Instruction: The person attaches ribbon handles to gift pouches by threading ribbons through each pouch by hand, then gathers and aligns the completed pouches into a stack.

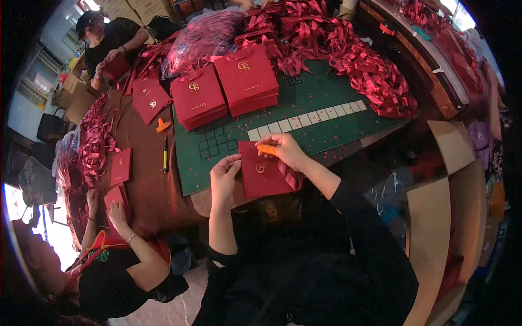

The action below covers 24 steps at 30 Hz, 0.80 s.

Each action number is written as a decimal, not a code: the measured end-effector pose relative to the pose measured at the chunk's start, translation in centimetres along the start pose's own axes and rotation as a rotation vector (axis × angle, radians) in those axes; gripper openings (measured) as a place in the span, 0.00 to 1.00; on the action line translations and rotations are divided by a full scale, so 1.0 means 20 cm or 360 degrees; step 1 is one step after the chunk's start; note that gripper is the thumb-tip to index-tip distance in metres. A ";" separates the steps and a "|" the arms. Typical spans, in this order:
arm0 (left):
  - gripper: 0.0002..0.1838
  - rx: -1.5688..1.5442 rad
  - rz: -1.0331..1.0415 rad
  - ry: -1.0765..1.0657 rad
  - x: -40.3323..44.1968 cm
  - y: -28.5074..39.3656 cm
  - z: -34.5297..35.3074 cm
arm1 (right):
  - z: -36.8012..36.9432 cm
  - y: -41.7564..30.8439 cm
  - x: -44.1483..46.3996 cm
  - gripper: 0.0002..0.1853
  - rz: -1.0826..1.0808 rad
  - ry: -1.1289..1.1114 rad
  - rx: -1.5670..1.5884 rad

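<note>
Where the green mat [315, 89] meets its near edge, one red bag between two bare hands

Red bag [258, 185]: flat, rectangular, smooth-faced, with gold monogram; lying across the mat's near edge, a glossy red ribbon [292, 176] looped at its right side.

Left hand [223, 178]: fingers half curled, thumb and fingertips at the bag's left edge; whether they grip it cannot be told.

Right hand [288, 152]: bent over the bag's upper part, thumb and fingers drawn close, orange wrap [267, 149] on one finger; what lies between the fingertips is hidden.

On the mat: two neat stacks of matching bags [247, 80] toward the far left; a row of pale rectangular tiles [307, 118] across the middle; a black-lined grid [217, 143] at left; scattered red specks.

Beyond the mat: tangled satin ribbons [375, 84] and a bundle in clear crinkled plastic [204, 38].

Left of the mat: brown, sheeny tabletop [149, 174], bearing an orange T-shaped tool [162, 125] and a slim yellow-and-black implement [165, 155]; two co-workers, each handling red pieces.

Right of the mat: a cardboard box [429, 228], flaps raised.
</note>
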State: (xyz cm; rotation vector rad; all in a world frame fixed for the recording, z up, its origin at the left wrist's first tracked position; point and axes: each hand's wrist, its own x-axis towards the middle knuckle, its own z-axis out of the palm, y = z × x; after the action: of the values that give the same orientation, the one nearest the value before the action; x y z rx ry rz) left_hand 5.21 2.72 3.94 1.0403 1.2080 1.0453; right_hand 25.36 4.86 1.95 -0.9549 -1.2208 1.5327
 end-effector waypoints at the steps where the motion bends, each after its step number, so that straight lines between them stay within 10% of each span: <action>1: 0.11 0.0001 -0.0001 0.0001 0.01 -0.01 -0.01 | 0.00 -0.01 0.00 0.06 0.0002 0.0004 -0.0003; 24: 0.15 0.1113 0.0802 0.0225 0.01 -0.10 0.03 | 0.11 0.03 0.08 0.02 0.0042 0.0167 -0.0344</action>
State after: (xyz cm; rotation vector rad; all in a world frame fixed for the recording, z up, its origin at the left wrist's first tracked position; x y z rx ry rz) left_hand 5.89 2.55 1.98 1.9117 1.5149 1.1062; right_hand 22.68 5.78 1.77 -1.1815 -1.3213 1.3714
